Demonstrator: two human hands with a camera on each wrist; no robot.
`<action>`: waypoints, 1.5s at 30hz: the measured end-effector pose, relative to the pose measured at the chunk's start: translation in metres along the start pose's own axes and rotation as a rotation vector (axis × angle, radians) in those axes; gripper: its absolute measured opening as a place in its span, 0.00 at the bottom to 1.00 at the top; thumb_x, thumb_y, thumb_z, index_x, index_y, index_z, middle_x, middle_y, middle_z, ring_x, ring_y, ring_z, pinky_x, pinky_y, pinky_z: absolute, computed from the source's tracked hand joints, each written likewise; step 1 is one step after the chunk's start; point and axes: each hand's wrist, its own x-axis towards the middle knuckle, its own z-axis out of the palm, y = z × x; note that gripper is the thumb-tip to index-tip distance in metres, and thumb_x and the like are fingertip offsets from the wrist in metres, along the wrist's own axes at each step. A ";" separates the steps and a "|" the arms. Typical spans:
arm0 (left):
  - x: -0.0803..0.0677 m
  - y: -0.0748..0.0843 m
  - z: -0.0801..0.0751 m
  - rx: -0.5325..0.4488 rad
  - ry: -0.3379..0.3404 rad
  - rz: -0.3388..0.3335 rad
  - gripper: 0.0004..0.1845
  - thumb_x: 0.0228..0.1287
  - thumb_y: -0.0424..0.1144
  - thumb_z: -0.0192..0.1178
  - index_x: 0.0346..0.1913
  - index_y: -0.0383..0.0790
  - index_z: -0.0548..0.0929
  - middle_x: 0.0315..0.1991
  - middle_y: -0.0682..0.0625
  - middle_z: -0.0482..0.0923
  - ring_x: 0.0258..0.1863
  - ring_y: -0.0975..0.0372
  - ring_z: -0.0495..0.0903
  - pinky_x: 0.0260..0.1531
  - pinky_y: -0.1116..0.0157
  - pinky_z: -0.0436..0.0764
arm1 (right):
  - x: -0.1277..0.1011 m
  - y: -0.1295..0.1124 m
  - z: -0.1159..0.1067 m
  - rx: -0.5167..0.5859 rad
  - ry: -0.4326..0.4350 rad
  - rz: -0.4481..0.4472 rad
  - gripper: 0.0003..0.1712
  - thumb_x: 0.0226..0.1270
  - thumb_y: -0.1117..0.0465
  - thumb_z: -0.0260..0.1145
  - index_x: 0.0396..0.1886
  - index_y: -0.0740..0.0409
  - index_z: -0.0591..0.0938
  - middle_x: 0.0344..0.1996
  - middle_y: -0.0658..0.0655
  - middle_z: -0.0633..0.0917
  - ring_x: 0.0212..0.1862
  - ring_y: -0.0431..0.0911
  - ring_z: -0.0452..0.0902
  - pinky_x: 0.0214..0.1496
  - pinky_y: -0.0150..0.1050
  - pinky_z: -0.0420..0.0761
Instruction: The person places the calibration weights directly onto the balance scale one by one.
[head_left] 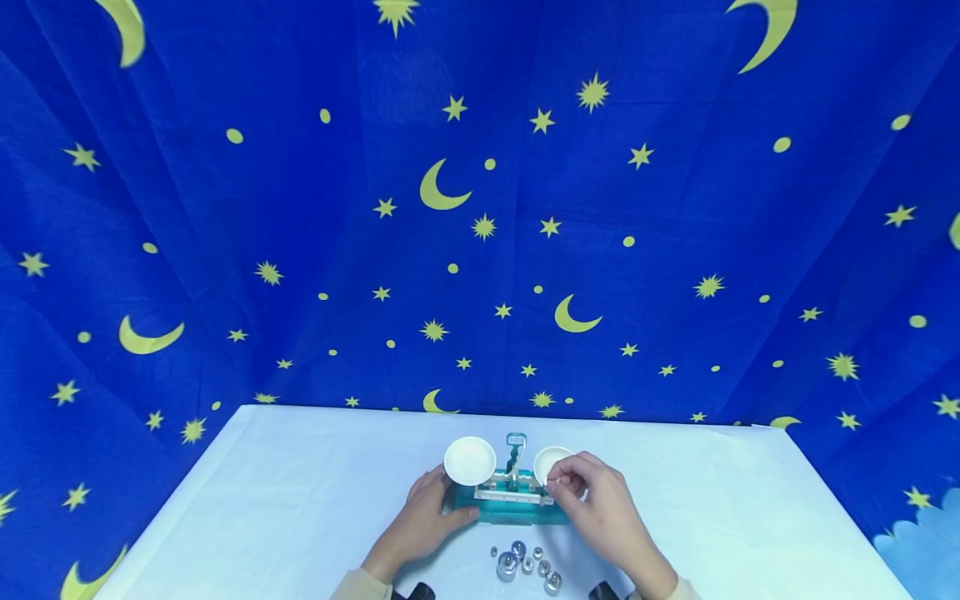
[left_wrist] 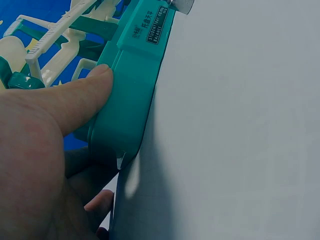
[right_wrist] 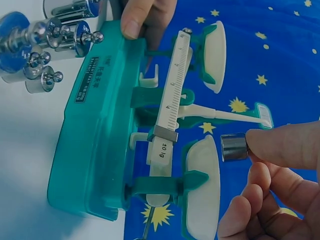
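Note:
A green student balance (head_left: 510,512) with two white pans stands on the white table. My left hand (head_left: 422,523) holds its base at the left end, thumb on top and the other fingers by the side, partly hidden. My right hand (head_left: 603,508) pinches a small cylindrical metal weight (right_wrist: 233,146) between thumb and forefinger. In the right wrist view that weight is just above the right pan (right_wrist: 204,185), apart from it. The left pan (head_left: 470,461) has nothing on it. A scale beam (right_wrist: 172,85) with a grey slider (right_wrist: 165,134) runs along the balance.
Several knobbed metal weights (head_left: 507,567) of different sizes stand on the table in front of the balance, between my forearms. The white tabletop (head_left: 300,483) stretches to both sides. Behind it hangs a blue cloth (head_left: 510,258) with yellow stars and moons.

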 end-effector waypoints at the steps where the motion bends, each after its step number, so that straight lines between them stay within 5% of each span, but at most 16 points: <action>1: 0.000 0.000 0.000 0.000 0.000 0.000 0.47 0.63 0.58 0.65 0.75 0.30 0.63 0.74 0.34 0.61 0.75 0.41 0.57 0.73 0.36 0.46 | 0.001 0.000 0.000 -0.002 0.002 0.002 0.09 0.59 0.68 0.73 0.30 0.48 0.85 0.24 0.41 0.78 0.28 0.37 0.73 0.32 0.31 0.77; 45: 0.000 0.001 0.000 0.002 0.005 0.008 0.46 0.63 0.58 0.66 0.74 0.30 0.63 0.74 0.34 0.62 0.75 0.41 0.57 0.73 0.36 0.46 | 0.020 0.009 0.015 -0.145 0.094 -0.108 0.06 0.59 0.67 0.74 0.30 0.51 0.86 0.27 0.42 0.79 0.30 0.36 0.73 0.34 0.34 0.79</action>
